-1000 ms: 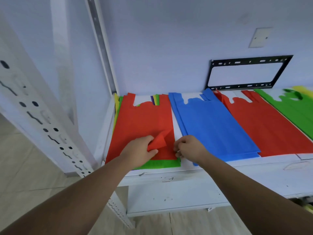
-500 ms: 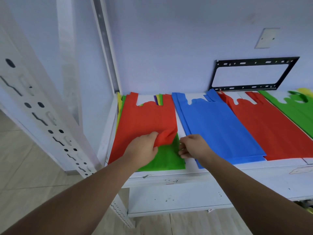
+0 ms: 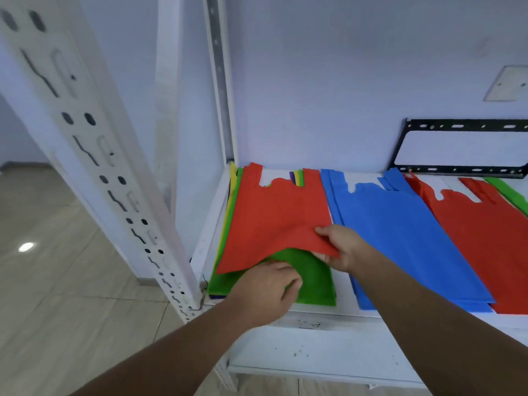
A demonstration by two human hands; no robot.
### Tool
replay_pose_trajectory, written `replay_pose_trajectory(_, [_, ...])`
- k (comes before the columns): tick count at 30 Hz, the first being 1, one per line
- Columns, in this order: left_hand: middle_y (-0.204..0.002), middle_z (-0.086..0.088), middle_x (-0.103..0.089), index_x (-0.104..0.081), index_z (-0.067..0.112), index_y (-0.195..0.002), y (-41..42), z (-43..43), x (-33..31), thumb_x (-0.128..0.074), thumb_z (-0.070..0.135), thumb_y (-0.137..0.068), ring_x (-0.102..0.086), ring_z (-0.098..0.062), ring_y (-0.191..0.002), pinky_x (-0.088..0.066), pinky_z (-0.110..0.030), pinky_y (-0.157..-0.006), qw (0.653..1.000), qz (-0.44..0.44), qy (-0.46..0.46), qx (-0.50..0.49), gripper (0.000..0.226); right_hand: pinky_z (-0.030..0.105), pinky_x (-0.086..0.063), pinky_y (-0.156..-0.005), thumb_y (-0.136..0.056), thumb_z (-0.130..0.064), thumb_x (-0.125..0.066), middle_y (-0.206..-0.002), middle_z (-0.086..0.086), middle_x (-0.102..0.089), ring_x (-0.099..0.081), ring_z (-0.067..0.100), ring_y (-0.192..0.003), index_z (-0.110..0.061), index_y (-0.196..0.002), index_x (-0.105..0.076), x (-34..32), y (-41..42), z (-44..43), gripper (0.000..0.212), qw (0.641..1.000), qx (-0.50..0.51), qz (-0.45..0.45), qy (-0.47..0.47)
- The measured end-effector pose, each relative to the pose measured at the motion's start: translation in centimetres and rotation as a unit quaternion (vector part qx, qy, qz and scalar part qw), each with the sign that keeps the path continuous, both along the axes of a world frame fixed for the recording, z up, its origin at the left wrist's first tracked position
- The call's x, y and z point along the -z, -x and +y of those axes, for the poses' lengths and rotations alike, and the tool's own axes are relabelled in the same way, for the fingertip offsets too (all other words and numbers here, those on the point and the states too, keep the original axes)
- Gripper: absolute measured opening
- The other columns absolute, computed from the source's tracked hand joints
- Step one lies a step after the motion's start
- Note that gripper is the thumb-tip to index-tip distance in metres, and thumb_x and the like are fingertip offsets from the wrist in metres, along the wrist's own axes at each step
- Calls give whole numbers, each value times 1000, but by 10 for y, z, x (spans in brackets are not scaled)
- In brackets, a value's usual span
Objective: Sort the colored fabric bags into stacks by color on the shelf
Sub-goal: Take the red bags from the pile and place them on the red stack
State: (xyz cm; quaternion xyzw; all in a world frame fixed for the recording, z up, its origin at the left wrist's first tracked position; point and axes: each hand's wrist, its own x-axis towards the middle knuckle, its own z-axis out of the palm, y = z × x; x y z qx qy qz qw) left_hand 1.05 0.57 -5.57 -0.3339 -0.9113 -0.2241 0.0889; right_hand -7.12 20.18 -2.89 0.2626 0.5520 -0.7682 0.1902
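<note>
Shelf (image 3: 328, 317), front edge across the lower middle of the view; white upright post (image 3: 94, 155) at 9 o'clock.

Mixed pile (image 3: 228, 232), 8 o'clock of centre: unsorted. Yellow, green and purple edges show at its left side and at the handle cut-outs. Top layer is a red bag (image 3: 274, 221), lying askew, near corner raised off the pile. Directly under it a green bag (image 3: 311, 278), its near end exposed toward 6 o'clock.

Left hand (image 3: 265, 292): palm down on the green bag, at the red bag's near edge. Fingers loosely curled; they appear to pin the green bag flat, but whether anything is pinched I cannot tell.

Right hand (image 3: 343, 248): closed on the red bag's near right corner, thumb above and fingers beneath, lifting it clear of the green.

Blue stack (image 3: 400, 238), 3 o'clock of the pile: flat, handles toward the wall, more than one layer visible at the near edge. Red stack (image 3: 485, 247) next, overlapping the blue stack's right edge. Green stack (image 3: 511, 195) at the far right, mostly cut off by the frame.

Progress, judged: three colour stacks are started; the mixed pile holds several bags yet, so the task looks well short of finished. Step in hand is peeling the red bag off; its likely destination is the red stack, toward 3 o'clock past the blue. Yellow and purple have no stack in view.
</note>
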Motion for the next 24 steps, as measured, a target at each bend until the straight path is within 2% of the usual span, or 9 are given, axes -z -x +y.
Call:
replay_pose_trajectory(2, [-87, 5, -69, -66, 23, -111, 12, -15, 6, -46, 20, -98, -60, -9, -69, -47, -26, -65, 987, -79, -71, -120, 24, 32, -59, -50, -98, -8, -50, -96, 14, -69, -71, 23, -76, -6, -117, -56, -4, 0, 13, 20, 1000, -4, 0, -2])
replay_pose_trajectory(4, [-80, 3, -67, -63, 21, -93, 25, -29, 7, -58, 12, -93, -64, -23, -74, -47, -26, -65, 906, -222, -256, -252, 11, 31, -59, -49, -96, -9, -52, -85, 13, -72, -73, 21, -66, -5, -111, -58, -5, -4, 29, 16, 999, -27, -5, -31])
replay_pose_trajectory(7, [-86, -10, -72, -62, 17, -96, 37, -34, -12, -65, 37, -92, -66, -34, -89, -58, -41, -79, 601, -454, -602, -266, 20, 30, -58, -53, -92, -11, -55, -79, 12, -75, -73, 21, -62, -3, -105, -64, -2, -13, 50, 18, 989, -106, -30, -96])
replay_pose_trajectory(8, [-98, -15, -74, -63, 16, -108, 39, -34, -14, -55, 47, -96, -68, -36, -97, -56, -49, -87, 557, -507, -605, -260, 34, 33, -59, -63, -87, -13, -56, -87, 15, -75, -73, 25, -68, -2, -104, -66, 2, -16, 55, 22, 982, -143, -48, -114])
replay_pose_trajectory(10, [-111, -17, -73, -63, 17, -119, 40, -27, -17, -50, 64, -91, -71, -35, -101, -57, -52, -87, 573, -581, -510, -272, 56, 38, -56, -82, -81, -16, -57, -92, 19, -70, -69, 28, -74, -1, -100, -69, 10, -18, 60, 26, 963, -221, -76, -133])
replay_pose_trajectory(12, [-108, -14, -74, -64, 21, -115, 37, -19, -16, -54, 71, -84, -73, -32, -94, -61, -46, -78, 604, -602, -431, -297, 59, 36, -57, -81, -87, -19, -55, -90, 17, -73, -72, 25, -74, -2, -101, -70, 9, -17, 59, 26, 948, -272, -78, -143])
replay_pose_trajectory(17, [-100, -11, -77, -71, 12, -110, 34, -19, -14, -67, 30, -87, -73, -30, -96, -54, -51, -93, 641, -574, -419, -290, 29, 36, -60, -75, -92, -24, -61, -104, 14, -75, -75, 24, -81, -6, -114, -67, 1, 3, 54, 29, 951, -252, -40, -176])
replay_pose_trajectory(21, [-93, -5, -76, -72, 12, -98, 30, -26, -4, -65, 23, -90, -72, -25, -89, -55, -43, -93, 777, -457, -266, -341, 15, 50, -59, -80, -92, -21, -64, -95, 19, -76, -74, 31, -84, 2, -112, -66, 8, 23, 47, 31, 956, -160, 20, -246])
replay_pose_trajectory(24, [-90, -1, -71, -67, 17, -93, 24, -27, -5, -57, 41, -95, -68, -21, -87, -53, -33, -85, 813, -418, -190, -359, 26, 49, -60, -75, -88, -40, -66, -94, 16, -75, -73, 31, -83, -5, -103, -67, 13, 36, 38, 38, 950, -134, 15, -282])
